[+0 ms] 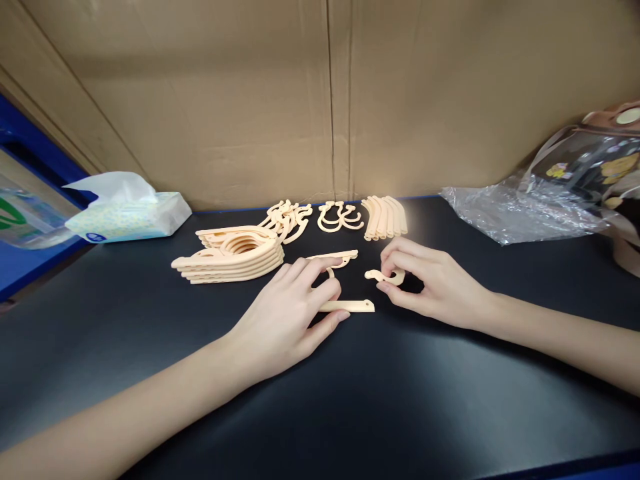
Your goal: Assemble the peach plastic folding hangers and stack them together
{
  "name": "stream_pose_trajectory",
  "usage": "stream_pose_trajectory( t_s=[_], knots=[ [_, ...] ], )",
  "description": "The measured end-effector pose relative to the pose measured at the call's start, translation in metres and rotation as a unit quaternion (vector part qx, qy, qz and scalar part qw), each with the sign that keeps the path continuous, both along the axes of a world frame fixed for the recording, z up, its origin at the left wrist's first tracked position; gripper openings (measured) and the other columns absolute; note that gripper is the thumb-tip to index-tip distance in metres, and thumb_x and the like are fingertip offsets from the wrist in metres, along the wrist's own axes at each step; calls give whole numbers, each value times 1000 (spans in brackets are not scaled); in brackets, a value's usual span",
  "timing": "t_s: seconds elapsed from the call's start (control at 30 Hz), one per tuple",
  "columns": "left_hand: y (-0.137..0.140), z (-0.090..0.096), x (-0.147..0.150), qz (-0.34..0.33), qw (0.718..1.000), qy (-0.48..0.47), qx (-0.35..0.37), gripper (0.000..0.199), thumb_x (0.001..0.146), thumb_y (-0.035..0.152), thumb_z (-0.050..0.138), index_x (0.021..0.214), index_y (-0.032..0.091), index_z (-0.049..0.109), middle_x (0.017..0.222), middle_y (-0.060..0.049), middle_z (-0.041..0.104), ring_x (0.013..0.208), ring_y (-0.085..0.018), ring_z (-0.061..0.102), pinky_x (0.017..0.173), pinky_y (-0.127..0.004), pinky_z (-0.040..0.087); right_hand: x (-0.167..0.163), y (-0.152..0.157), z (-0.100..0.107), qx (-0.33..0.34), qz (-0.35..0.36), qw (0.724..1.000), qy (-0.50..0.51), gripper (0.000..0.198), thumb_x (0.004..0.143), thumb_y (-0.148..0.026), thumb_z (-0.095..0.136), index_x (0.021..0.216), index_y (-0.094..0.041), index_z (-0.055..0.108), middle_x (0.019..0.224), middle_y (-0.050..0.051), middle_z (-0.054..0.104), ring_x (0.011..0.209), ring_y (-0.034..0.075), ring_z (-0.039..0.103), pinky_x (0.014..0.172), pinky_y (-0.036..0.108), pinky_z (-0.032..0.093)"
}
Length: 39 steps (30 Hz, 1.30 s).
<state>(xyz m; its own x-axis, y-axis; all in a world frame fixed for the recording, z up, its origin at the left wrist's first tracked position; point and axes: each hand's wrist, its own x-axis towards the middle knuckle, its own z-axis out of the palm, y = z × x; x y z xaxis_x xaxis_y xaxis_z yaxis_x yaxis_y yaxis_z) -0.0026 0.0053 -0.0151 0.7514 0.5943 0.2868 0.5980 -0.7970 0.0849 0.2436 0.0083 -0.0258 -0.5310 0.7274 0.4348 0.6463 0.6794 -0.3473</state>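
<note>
A right hand (435, 283) pinches a small cream hook (399, 277) between thumb and fingertips; the piece is smooth, apparently plastic, with a round curl at the hand and a wavy, knobbed end pointing left. Just beside it, the left hand (290, 313) grasps a cream hanger frame (356, 306) low over the table, its thumb on the near bar and its fingers bent across the middle. That bar is straight and flat, with a small hole near its blunt end; a second bar and part of a curved piece show beyond the fingers, the rest being covered. Behind the left hand sits a neat stack of matching frames (230, 270), their rounded openings lined up in layers. Farther back lie a tangled pile of hooks (287, 220), a few loose hooks (327, 229) shaped like open curves, and a row of slim, gently bowed strips (385, 219). The black table (350, 413) has a soft sheen. At left is a soft tissue pack (133, 217) with a white sheet rising; at right, crinkled clear plastic (525, 210) lies by a see-through bag (595, 157) with brown trim. Creased brown cardboard (225, 100) stands behind.
</note>
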Motion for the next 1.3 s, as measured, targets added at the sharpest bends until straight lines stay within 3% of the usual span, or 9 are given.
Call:
stream_pose_trajectory(
  t_s=[0.23, 0.37, 0.6, 0.77, 1.0, 1.13, 1.3],
  knots=[
    [5, -2, -3, -9, 998, -38, -48, 16, 92, 33, 52, 85, 19, 55, 139, -9, 44, 138, -32, 25, 108, -51, 32, 0, -2, 2, -42, 13, 999, -19, 17, 94, -28, 45, 81, -19, 51, 68, -3, 51, 56, 9, 45, 55, 23, 36],
    [7, -4, -4, -8, 992, -57, -113, 17, 95, 35, 48, 89, 19, 53, 143, -10, 39, 140, -29, 25, 111, -52, 29, 1, -2, 3, -42, 30, 998, -42, 21, 96, -28, 39, 84, -18, 54, 68, -2, 51, 56, 10, 45, 56, 24, 35],
    [3, -1, -1, 25, 980, -88, -177, 17, 97, 34, 43, 86, 21, 45, 140, -8, 43, 139, -23, 29, 113, -51, 27, 1, -1, 3, -33, 24, 998, -47, 19, 92, -22, 35, 73, -22, 38, 61, -5, 43, 49, 10, 37, 50, 24, 30],
    [0, -1, 1, 28, 978, -117, -172, 17, 97, 36, 43, 87, 22, 44, 131, -8, 48, 136, -22, 34, 108, -44, 36, -1, -1, 5, -45, 27, 996, -78, 19, 93, -24, 33, 75, -22, 38, 63, -4, 45, 51, 10, 41, 52, 25, 31],
    [-1, -2, 2, 16, 982, -115, -149, 14, 99, 32, 40, 89, 22, 43, 112, -6, 56, 135, -21, 35, 107, -43, 37, -3, -3, 8, -76, 47, 993, -81, 25, 98, -29, 28, 76, -22, 37, 65, -3, 48, 52, 11, 41, 52, 25, 31],
    [-1, -4, 3, 20, 985, -97, -140, 12, 99, 30, 38, 93, 21, 43, 125, -9, 51, 137, -23, 32, 110, -48, 34, -5, -4, 7, -113, 39, 990, -76, 28, 99, -39, 34, 76, -23, 35, 62, -5, 47, 52, 11, 43, 52, 25, 30],
    [-2, -7, 2, 7, 991, -66, -120, 18, 100, 29, 35, 99, 20, 50, 134, -11, 45, 139, -25, 29, 111, -52, 31, -7, -5, 7, -111, 48, 989, -83, 30, 100, -40, 32, 75, -23, 35, 61, -5, 45, 49, 12, 41, 49, 25, 28]
  ],
)
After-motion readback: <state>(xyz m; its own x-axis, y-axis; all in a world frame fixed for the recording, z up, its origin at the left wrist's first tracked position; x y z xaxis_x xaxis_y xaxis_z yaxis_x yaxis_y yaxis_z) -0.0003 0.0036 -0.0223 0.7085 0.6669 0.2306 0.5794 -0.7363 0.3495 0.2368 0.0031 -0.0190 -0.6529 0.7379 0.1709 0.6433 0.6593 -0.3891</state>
